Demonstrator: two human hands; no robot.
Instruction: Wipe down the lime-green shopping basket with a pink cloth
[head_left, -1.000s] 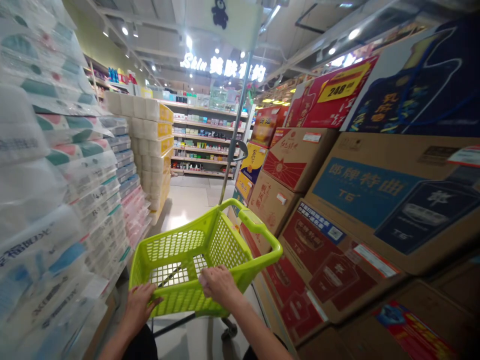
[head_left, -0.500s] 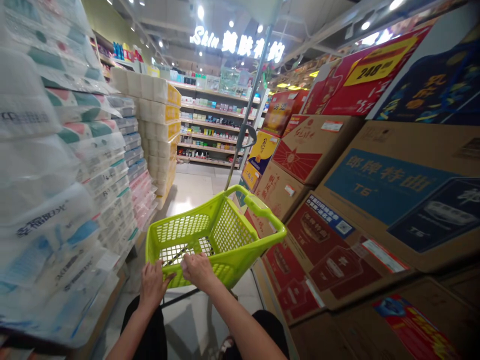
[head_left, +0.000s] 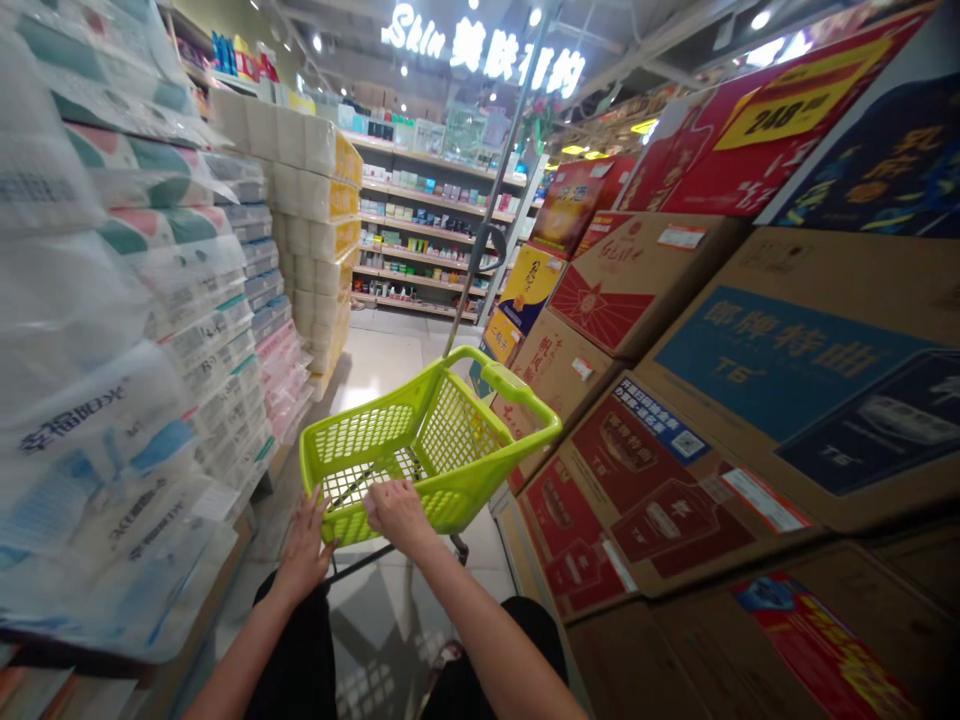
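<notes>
A lime-green plastic shopping cart (head_left: 480, 495) stands before me at an angle, its lattice basket holding nothing that I can make out. Its handle bar (head_left: 525, 395) points away to the right. My left hand (head_left: 304, 545) is at the basket's near left corner, fingers and thumb around it. My right hand (head_left: 400, 512) is closed over the near rim, with its knuckles up. A small pale pinkish scrap shows by its fingers; what it is I cannot tell. A tall pole with a grey hook (head_left: 491, 248) rises behind the cart's far corner.
Stacked tissue packs (head_left: 217, 330) line the aisle's left, with paper rolls (head_left: 307, 190) beyond. Cardboard liquor cartons (head_left: 667, 480) rise closely on the right. Pale floor tiles (head_left: 379, 365) lead to cosmetics shelves (head_left: 427, 235) under a lit sign.
The cart has swung slightly, its handle end moving left and its near left corner a little right. Both hands have stayed at the basket's near side. My view has tipped down slightly.
</notes>
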